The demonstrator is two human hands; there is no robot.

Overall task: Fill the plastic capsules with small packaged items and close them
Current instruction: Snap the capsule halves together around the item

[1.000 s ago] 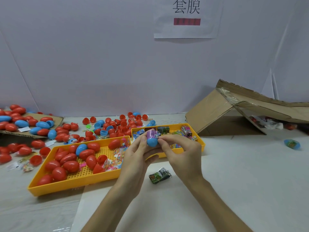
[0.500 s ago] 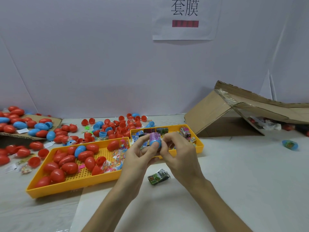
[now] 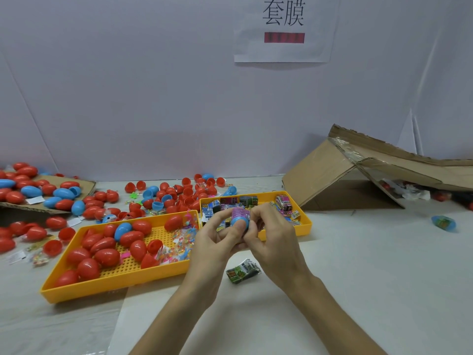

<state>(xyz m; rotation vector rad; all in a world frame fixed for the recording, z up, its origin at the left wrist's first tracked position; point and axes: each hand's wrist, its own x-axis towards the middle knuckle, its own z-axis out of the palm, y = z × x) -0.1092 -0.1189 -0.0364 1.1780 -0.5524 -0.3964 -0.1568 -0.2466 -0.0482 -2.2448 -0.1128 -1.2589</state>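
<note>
**Fingers [image 3: 217,219] of both hands pinched on one capsule half: stuffing step**

the left hand [image 3: 213,242] grips a blue plastic egg-shaped capsule half [image 3: 240,223], thumb across its front, held in the air over the near rim of the small yellow plastic tray [image 3: 304,219]. the right hand [image 3: 275,242] pinches the purple foil-wrapped packet [image 3: 240,212] sticking out of the top. The packet is only partly in, so my read is that filling is under way and closing is not started

Next move, as I judge it: seat the packet below the rim, pick up a mating half (neither hand holds one), press it on square. A foil corner left over the rim would likely block the snap

Counts:
- hands: 2, both busy
- yellow trays: 2, the small one with packets and the large perforated yellow plastic tray [image 3: 115,288] with capsules
- held half: 1, with 1 packet in it
- green foil packet [image 3: 243,271]: 1, loose on the white table [image 3: 358,278], near the wrists
- large tray: about a dozen red plastic capsules [image 3: 107,257] and halves, 1 closed blue capsule [image 3: 122,230]
- clear-and-blue filled capsule [image 3: 444,222]: 1, alone at far right
- brown cardboard box [image 3: 322,175] on its side: 1
- loose red and blue pieces behind the trays: dozens, too many to count
</note>
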